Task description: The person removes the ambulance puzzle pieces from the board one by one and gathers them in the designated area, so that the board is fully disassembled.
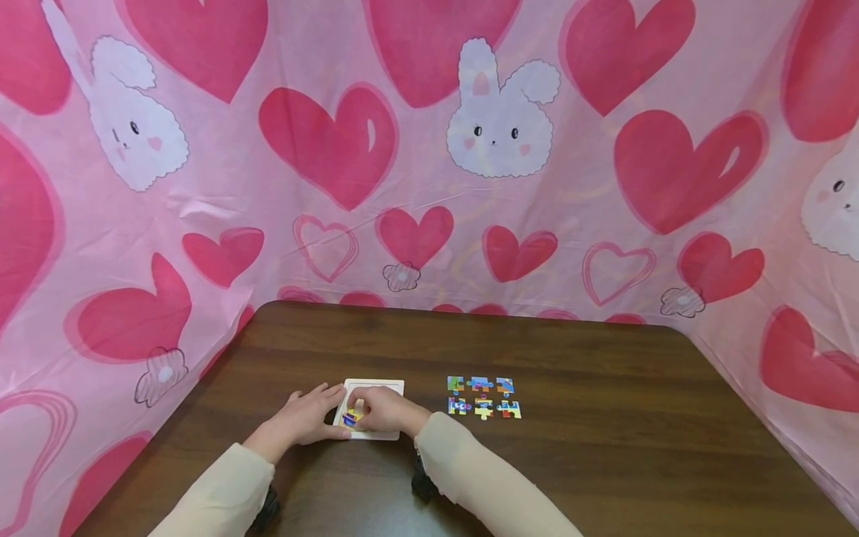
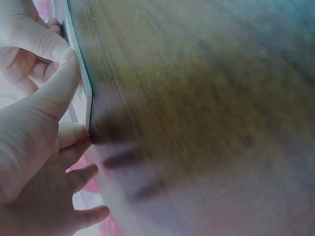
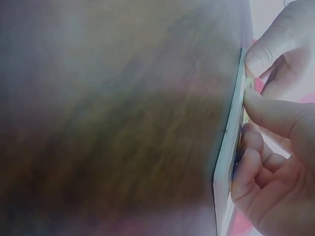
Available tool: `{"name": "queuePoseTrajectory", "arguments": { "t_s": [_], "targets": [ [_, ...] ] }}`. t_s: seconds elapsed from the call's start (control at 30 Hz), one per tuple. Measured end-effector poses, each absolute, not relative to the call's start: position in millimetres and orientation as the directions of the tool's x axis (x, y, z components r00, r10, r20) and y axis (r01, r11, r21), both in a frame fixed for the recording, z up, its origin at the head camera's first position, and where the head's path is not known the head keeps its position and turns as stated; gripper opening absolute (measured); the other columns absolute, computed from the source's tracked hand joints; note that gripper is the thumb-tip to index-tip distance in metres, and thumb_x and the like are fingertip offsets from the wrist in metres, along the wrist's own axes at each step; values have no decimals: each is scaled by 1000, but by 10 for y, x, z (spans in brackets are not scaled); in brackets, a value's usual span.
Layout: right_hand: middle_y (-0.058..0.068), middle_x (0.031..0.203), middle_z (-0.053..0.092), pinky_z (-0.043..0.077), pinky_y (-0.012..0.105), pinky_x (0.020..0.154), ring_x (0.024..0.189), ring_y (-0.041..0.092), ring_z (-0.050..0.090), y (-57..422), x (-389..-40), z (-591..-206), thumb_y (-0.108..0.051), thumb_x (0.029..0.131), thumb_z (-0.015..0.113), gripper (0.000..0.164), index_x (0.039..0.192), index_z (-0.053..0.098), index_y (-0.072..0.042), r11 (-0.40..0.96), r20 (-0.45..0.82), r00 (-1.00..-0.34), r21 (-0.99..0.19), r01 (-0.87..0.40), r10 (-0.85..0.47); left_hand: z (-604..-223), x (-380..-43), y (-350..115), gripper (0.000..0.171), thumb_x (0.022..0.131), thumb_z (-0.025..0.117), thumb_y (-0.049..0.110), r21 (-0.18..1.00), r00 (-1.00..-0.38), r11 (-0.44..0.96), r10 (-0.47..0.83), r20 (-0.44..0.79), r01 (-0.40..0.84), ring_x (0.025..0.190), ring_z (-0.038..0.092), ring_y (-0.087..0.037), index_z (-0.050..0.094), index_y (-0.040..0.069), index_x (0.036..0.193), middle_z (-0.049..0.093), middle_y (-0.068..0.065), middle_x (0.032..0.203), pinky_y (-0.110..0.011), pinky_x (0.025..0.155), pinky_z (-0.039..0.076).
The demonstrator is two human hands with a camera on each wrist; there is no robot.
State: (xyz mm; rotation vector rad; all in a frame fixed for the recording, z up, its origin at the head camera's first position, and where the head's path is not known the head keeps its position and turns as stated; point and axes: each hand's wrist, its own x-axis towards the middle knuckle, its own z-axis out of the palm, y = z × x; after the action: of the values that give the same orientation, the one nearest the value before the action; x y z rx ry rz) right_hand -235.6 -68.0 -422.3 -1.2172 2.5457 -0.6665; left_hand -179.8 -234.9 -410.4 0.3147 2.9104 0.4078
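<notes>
Tray (image 1: 373,383) flat, white-rimmed; puzzle part (image 1: 349,419) inside, seemingly yellow and blue

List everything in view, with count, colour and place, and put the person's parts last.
Loose jigsaw pieces: six, multicoloured, in two rows on the table, right of the tray
Tray: one, white-rimmed, on the table under the hands
Picture part: piece count unclear, yellow and blue, inside the tray
Table: one, dark brown, under everything
Backdrop: sheet count unclear, pink with red hearts and white rabbits, around the table
Wrist devices: two, black, at the wrists
Sleeves: two, cream, on the forearms
Left hand: one, bare, at the tray's left side
Right hand: one, bare, over the tray
</notes>
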Motion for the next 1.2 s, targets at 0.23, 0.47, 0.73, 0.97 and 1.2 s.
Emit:
{"name": "queuePoseTrajectory", "arguments": {
  "t_s": [0.23,0.47,0.73,0.97,1.2],
  "targets": [
    [-6,60,48,35,17,52,54,7,44,-679,-2357,-4230,-11,78,73,31,107,64,-9,559,-31,-626,-486,-671,-779,-4095,-1802,-2348,84,72,70,52,296,-959,937,239,-151,187,128,28,-42,46,1,134,42,-17,137,-69,94,18],
    [-7,59,47,33,16,52,54,6,42,-681,-2352,-4223,-11,79,72,29,107,67,-8,556,-34,-619,-481,-678,-784,-4093,-1800,-2350,84,72,70,53,294,-959,938,237,-156,184,129,28,-42,46,1,134,42,-17,137,-69,94,18],
    [-6,59,47,34,17,51,54,6,43,-677,-2354,-4200,-9,78,73,26,102,65,-8,550,-44,-619,-509,-662,-784,-4102,-1800,-2357,84,74,69,53,284,-959,943,226,-172,171,130,28,-40,45,2,135,41,-15,139,-68,95,17],
    [-6,58,46,32,17,49,51,5,42,-676,-2363,-4212,-8,76,73,25,97,59,-10,541,-38,-622,-535,-648,-782,-4135,-1814,-2374,87,73,68,55,270,-958,946,232,-168,182,130,28,-39,43,1,136,40,-15,140,-68,95,16],
    [-6,59,46,33,17,50,53,5,43,-677,-2377,-4224,-8,76,74,27,97,57,-11,537,-29,-622,-538,-650,-782,-4128,-1801,-2370,88,72,68,56,272,-958,944,234,-164,184,130,28,-40,44,2,135,40,-15,140,-69,94,16]
  ]
}}
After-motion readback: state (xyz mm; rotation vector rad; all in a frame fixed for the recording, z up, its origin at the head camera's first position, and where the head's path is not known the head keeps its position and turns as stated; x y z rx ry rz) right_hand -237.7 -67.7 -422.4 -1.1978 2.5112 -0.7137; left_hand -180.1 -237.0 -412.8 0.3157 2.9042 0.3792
